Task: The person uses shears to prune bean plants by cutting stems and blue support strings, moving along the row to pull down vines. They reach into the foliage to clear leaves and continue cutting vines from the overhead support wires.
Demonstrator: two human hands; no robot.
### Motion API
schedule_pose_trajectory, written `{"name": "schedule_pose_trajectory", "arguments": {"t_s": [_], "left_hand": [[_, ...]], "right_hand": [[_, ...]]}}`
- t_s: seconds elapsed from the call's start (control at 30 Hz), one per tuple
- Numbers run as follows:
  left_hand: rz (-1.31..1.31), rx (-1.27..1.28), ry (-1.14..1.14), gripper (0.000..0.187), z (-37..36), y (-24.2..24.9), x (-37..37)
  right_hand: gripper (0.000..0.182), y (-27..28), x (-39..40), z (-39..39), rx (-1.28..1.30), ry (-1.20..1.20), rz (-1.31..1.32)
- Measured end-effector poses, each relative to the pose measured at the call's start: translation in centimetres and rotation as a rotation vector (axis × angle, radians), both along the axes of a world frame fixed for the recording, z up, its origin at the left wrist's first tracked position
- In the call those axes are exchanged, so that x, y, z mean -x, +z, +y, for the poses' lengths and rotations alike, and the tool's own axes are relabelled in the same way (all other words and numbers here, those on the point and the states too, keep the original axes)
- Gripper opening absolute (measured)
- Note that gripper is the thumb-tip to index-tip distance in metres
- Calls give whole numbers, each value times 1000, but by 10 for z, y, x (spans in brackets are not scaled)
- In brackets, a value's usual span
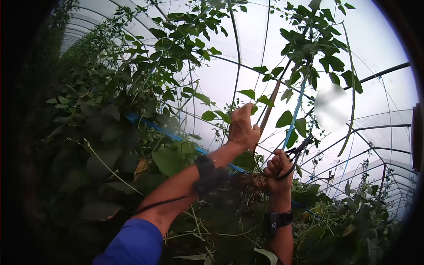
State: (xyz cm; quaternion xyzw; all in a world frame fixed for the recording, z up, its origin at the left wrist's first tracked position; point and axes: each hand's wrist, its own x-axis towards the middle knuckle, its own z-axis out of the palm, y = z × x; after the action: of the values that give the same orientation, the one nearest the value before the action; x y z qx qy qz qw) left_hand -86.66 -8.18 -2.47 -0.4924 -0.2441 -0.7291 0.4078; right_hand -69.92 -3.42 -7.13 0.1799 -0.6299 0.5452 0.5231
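My left hand [243, 128] is raised in the middle of the view, its fingers closed on a leafy vine [265, 100] whose green leaves stick out past the fingertips. Where exactly the fingers grip the stem is hidden behind the hand. Lower and to the right, my right hand [278, 170] is wrapped round the black handles of pruning snips [300, 151], which point up and to the right. A light blue string [297, 110] runs up just beyond the snips, with leaves around it. A brown pole [270, 106] slants up behind my left hand.
Dense bean-like foliage [101, 145] fills the left side. A blue cord [161, 130] stretches behind my left forearm. One long, thin pod [351, 88] hangs at the right. Metal hoops [384, 72] carry the translucent cover [212, 84] overhead.
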Motion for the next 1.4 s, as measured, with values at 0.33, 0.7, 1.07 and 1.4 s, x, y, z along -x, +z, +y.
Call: {"name": "schedule_pose_trajectory", "arguments": {"t_s": [0.33,0.7,1.07,1.4], "left_hand": [[-171,550,-96,59,49,80,-8],[95,287,-151,36,-67,-32,14],[273,104,-19,33,-128,-84,-7],[347,11,61,32,-135,-82,-13]], "right_hand": [[16,-5,0,8,42,76,16],[18,-7,1,7,-33,114,37],[16,0,1,-19,-102,-383,-25],[53,94,-32,-61,-369,-748,-391]]}}
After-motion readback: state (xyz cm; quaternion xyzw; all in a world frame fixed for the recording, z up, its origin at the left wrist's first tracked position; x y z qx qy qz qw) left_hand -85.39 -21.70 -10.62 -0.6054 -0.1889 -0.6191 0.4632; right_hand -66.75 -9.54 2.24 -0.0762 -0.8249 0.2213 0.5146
